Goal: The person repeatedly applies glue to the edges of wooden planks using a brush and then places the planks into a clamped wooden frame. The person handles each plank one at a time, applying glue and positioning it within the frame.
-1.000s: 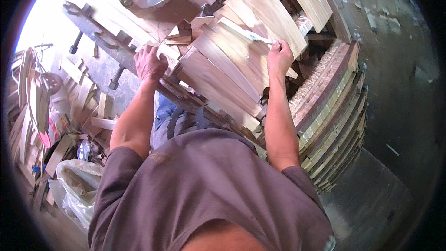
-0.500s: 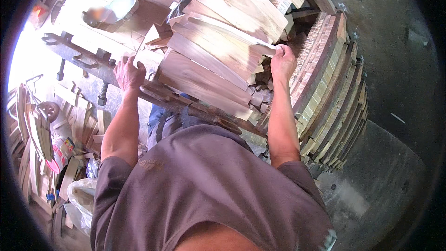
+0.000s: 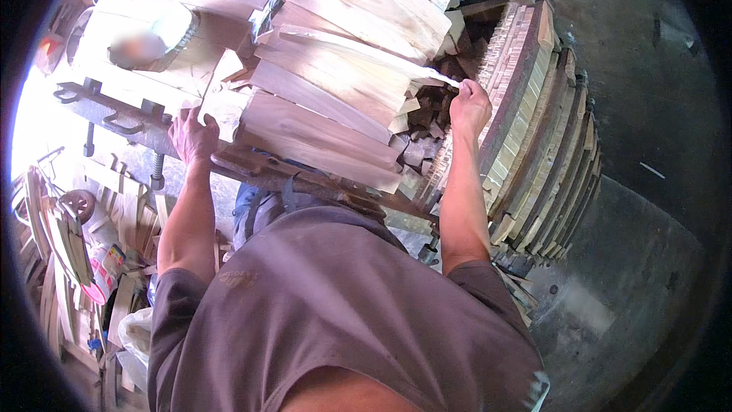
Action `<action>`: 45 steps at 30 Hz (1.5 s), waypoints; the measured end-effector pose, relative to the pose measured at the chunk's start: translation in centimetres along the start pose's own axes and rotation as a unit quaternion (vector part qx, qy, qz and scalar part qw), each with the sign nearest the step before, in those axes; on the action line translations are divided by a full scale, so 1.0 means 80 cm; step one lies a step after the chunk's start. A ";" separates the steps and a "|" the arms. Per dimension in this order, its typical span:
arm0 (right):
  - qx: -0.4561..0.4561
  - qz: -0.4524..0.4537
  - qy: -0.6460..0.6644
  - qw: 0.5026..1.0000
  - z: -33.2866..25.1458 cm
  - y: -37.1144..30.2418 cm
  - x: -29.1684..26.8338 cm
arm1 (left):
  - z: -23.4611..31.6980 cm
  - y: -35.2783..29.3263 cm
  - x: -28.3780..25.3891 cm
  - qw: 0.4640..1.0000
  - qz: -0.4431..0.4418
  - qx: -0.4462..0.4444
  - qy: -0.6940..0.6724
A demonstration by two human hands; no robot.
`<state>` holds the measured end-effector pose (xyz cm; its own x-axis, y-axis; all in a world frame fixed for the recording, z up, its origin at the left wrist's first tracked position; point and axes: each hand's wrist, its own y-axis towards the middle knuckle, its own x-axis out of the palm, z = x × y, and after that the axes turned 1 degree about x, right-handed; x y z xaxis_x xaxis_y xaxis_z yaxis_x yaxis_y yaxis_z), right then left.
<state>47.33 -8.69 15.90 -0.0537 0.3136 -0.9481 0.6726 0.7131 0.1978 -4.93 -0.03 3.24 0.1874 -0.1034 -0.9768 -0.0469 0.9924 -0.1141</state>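
Observation:
My right hand point(image 3: 470, 109) is closed in a pinch on the right end of a thin wooden board point(image 3: 358, 49), which stands partly on edge with a pale, bright edge upward. That board leans among several flat wooden boards point(image 3: 320, 133) laid side by side. On the left, my left hand point(image 3: 194, 136) is closed near a metal clamp bar point(image 3: 114, 112), with a thin stick point(image 3: 208, 90) rising from its fingers. A pale tub point(image 3: 179, 30) sits beyond my left hand; its contents are blurred.
Small wood offcuts point(image 3: 415, 149) fill a gap between the boards and a curved stack of wood strips and bars point(image 3: 526, 160) on the right. Scrap wood point(image 3: 126, 221) and a plastic bag point(image 3: 136, 336) lie at lower left. Dark floor point(image 3: 640, 114) spreads at right.
The view has shifted, so the bench appears farther left. My right hand has moved right relative to the boards, with the pinched board's end following it. My left hand stays by the clamp bar.

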 end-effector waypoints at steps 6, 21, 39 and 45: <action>-0.023 0.018 -0.022 0.999 0.027 -0.001 -0.005 | 0.001 0.001 0.001 1.000 0.002 -0.006 0.011; -0.048 -0.005 0.038 0.998 -0.037 -0.025 0.009 | 0.003 -0.001 -0.005 1.000 0.018 0.003 -0.018; -0.185 -0.067 0.225 0.954 -0.318 -0.070 0.119 | 0.000 -0.004 -0.011 0.997 0.033 -0.002 -0.071; -0.072 -0.129 0.401 0.904 -0.302 -0.062 0.164 | 0.000 -0.004 -0.010 0.995 0.064 0.003 -0.074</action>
<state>25.43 7.07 8.48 -0.7514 0.4377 -0.4938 0.4611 0.8836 0.0815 -5.05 -0.24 4.04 0.3235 0.0338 -0.9456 -0.0731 0.9973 0.0107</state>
